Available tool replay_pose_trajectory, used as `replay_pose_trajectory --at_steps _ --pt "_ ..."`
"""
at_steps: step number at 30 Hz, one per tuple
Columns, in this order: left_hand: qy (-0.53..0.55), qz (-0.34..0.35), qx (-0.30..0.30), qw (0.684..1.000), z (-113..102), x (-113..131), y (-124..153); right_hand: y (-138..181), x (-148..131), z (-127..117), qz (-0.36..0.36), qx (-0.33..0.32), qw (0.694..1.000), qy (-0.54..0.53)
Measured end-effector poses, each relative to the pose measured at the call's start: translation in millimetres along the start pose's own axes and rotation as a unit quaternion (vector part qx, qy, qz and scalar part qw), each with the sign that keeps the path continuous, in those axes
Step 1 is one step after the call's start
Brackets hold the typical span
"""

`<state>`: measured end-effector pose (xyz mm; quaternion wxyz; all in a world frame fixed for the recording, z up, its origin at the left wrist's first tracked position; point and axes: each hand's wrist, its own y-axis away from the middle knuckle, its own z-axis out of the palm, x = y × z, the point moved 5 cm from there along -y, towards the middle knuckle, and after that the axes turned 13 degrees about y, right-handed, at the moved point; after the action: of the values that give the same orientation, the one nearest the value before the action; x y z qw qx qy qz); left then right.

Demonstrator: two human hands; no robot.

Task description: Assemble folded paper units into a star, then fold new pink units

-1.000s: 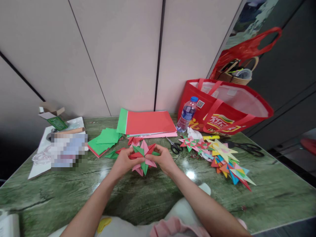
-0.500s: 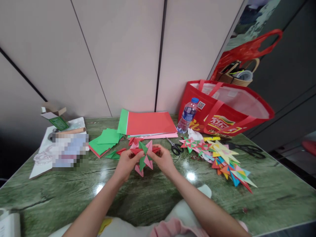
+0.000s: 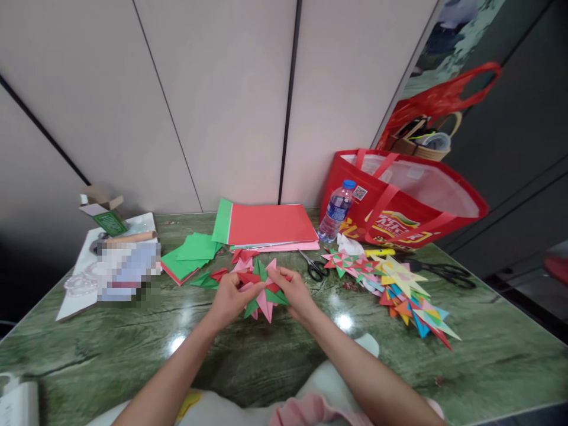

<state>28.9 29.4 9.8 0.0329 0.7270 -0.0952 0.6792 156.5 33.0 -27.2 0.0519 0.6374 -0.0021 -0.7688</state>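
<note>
Folded paper star [image 3: 262,296] in red, green and pink sits low over the green marbled desk [image 3: 266,367], just short of the loose folded pieces behind it. It is held between both hands. The left hand [image 3: 228,299] has its grip closed on the star's left side with the thumb on top, and the right hand [image 3: 296,294] has its grip pinched shut on the right side. A second ago the star faced up, spread broad between the hands. It has since been tipped and turned and now sits lower, with the hands drawn closer together, so the work reads as handling and turning the piece, not setting it down. The red tote bag [image 3: 399,201] carries a yellow logo whose lettering cannot be read, plus a QR tag. The blue label on the water bottle [image 3: 336,211] is illegible.
</note>
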Motion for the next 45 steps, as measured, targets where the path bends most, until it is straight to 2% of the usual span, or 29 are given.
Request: replay_pose_trajectory --at_steps 3,9,15,18,26,32,36,41,45 --pt "-0.009 -0.004 -0.012 1.000 -2 0 -1 -1 5 2 0.034 -0.012 0.999 -0.024" --pt "0.011 -0.038 -0.022 0.999 -3 -4 -3 -1 7 3 0.010 -0.013 1.000 0.002" --pt "0.111 -0.093 -0.034 0.989 2 -4 0 -6 6 -12 -0.020 0.082 0.996 -0.002" --pt "0.156 -0.117 -0.048 0.980 7 -8 1 -7 5 -15 -0.034 0.099 0.994 -0.002" --pt "0.133 -0.085 -0.048 0.986 4 -13 0 -1 -2 -12 -0.036 0.088 0.995 0.015" --pt "0.144 -0.098 -0.034 0.984 5 -14 0 -2 -1 -10 -0.036 0.089 0.995 0.006" --pt "0.154 -0.096 0.015 0.983 -5 -11 -3 -4 0 -10 -0.037 0.066 0.997 0.014" --pt "0.169 -0.075 0.066 0.981 -21 -6 -8 -6 1 -11 0.010 0.033 0.999 -0.005" --pt "0.172 -0.063 0.086 0.979 -20 -5 -8 -5 -1 -10 0.014 0.025 0.999 -0.031"
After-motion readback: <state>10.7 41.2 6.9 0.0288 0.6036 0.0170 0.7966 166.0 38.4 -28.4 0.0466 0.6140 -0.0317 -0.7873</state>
